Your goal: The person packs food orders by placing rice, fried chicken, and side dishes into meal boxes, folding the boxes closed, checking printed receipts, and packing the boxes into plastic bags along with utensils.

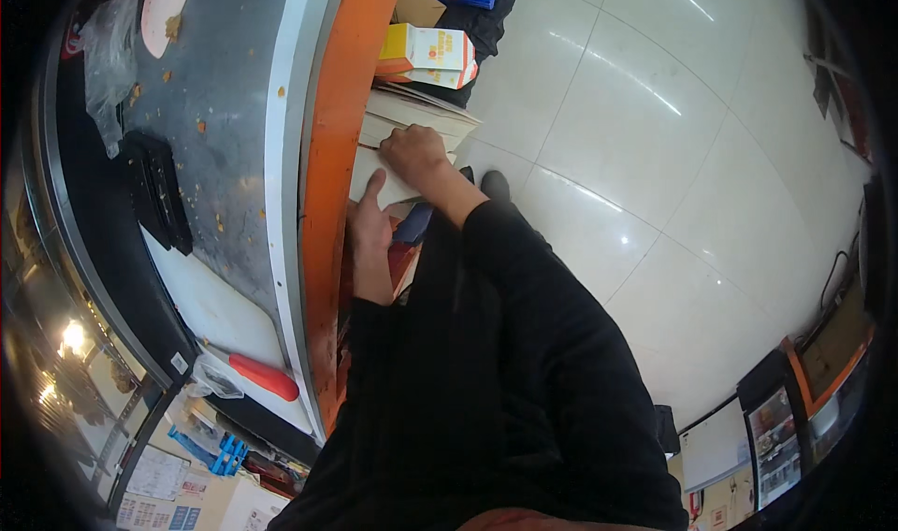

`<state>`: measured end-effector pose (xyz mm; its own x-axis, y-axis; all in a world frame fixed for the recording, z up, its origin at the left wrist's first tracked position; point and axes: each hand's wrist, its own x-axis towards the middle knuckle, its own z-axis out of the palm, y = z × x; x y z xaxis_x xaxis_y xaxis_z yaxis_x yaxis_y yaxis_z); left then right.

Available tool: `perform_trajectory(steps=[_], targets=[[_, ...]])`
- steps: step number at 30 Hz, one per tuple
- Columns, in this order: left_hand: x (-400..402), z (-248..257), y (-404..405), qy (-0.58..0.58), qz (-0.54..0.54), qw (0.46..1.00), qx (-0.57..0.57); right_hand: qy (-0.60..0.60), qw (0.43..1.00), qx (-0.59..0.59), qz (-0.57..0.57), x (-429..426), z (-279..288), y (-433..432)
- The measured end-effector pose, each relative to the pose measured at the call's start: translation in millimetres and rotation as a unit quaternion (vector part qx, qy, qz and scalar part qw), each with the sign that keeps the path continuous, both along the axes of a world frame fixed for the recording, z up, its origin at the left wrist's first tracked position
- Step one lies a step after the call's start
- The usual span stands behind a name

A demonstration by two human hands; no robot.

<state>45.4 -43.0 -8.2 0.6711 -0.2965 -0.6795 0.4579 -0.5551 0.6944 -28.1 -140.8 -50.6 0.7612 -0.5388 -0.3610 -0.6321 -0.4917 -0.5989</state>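
Note:
Beneath the orange counter edge, my right hand [415, 155] rests with curled fingers on a stack of off-white paper packaging [384, 179]. I cannot tell whether its fingers grip a sheet. My left hand [372, 219] is at the near side of the same stack, its thumb raised against the pale surface and the other fingers partly hidden. More flat, layered paper pieces [428, 113] fan out just beyond my right hand. A white, yellow and orange printed carton [438, 55] lies past them.
The metal counter [224, 131] at left holds crumbs, a pink scoop [165, 8], black trays [158, 190], a white cutting board [217, 306] and a red-handled knife [263, 376]. Its orange side panel [344, 110] runs beside my hands. Tiled floor [631, 145] lies to the right.

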Motion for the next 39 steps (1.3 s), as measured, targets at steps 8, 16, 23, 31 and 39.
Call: perform_trajectory(steps=[8, 16, 23, 31, 39], targets=[[-42.5, 69.4, 69.6, 0.085, -0.048, 0.994, -0.043, 0.031, 0.999, -0.019, -0.023, -34.0, -1.7, 0.6], [-171.7, 174.5, 121.1, -0.225, -0.548, 0.805, -0.039, -0.155, 0.927, 0.177, -0.293, -236.6, 201.4, 119.8], [-236.3, 275.6, 156.3, -0.377, -0.652, 0.622, -0.215, -0.404, 0.814, 0.132, -0.397, -324.3, 265.2, 236.3], [-236.7, 387.2, 202.8, -0.37, -0.676, 0.564, -0.297, -0.504, 0.792, 0.095, -0.331, -335.8, 379.9, 280.3], [-251.9, 429.9, 221.8, -0.394, -0.487, 0.696, -0.351, -0.426, 0.857, -0.191, -0.218, -315.9, 416.0, 303.8]])
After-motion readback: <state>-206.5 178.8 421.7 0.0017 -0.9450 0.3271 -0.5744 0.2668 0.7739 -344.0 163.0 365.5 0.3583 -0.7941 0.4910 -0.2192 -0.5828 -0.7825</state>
